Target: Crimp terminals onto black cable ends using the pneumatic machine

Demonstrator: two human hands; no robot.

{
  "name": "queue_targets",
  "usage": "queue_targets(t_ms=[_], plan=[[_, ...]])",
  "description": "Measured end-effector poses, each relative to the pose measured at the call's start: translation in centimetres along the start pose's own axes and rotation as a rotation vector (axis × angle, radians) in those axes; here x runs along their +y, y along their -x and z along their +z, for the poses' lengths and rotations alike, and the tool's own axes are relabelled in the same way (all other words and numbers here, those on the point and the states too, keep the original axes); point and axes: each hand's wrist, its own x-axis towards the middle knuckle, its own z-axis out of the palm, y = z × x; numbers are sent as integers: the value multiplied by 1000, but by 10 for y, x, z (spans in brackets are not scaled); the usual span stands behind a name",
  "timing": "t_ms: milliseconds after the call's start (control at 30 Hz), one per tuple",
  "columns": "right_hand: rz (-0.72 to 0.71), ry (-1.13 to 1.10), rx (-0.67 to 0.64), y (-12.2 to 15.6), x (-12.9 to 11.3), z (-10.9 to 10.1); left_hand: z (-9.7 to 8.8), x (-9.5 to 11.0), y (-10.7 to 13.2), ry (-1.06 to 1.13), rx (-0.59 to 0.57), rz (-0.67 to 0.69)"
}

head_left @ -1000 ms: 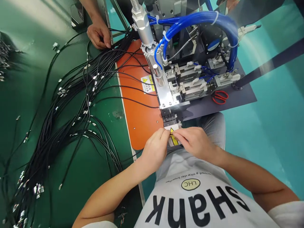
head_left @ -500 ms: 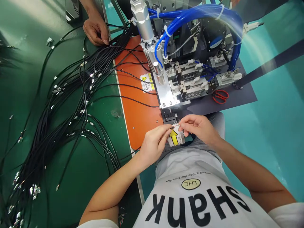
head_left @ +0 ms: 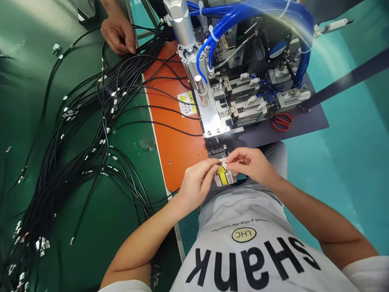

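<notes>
Pinching a small pale piece (head_left: 224,162), too small to identify, between thumb and fingertips of both the left hand (head_left: 197,184) and the right hand (head_left: 253,166), each narrowed to a tight grip. Held just in front of the machine's black fixture (head_left: 216,148), directly above the yellow arrow label (head_left: 223,177). Off to the left, across the green tabletop (head_left: 106,235) and onto the orange plate (head_left: 176,150), a sprawl of black cables (head_left: 85,134), with another person's hand (head_left: 118,34) touching them at the far end.

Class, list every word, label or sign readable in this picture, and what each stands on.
"SHank", upside down: white shirt.
"LHC": oval badge on the shirt.
"ved a nice day together": small line above the badge, start cut off.
Warning label on the orange plate: triangle sign, text too small.
Arrow label at the machine front: characters blurred.
</notes>
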Motion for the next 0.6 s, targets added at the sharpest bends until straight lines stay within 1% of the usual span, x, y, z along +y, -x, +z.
queue_targets(t_ms=[100, 200, 300, 467, 533, 600], plan=[[3, -9, -12, -1, -3, -7, 0, 0, 0, -25, 4, 13], [-43, 41, -3, -3, -6, -11, 0, 0, 0, -49, 10, 55], [-83, 92, 5, -5, -6, -11, 1, 1, -1, -70, -3, 86], [-57, 107, -12, -3, -6, -9, 0, -1, -1, -92, -10, 106], [-121, 198, 24, 1, -10, -7, 0, -4, -1, -121, -7, 126], [-250, 385, 95, 6, -16, -6, 0, -7, -1, -191, -16, 177]])
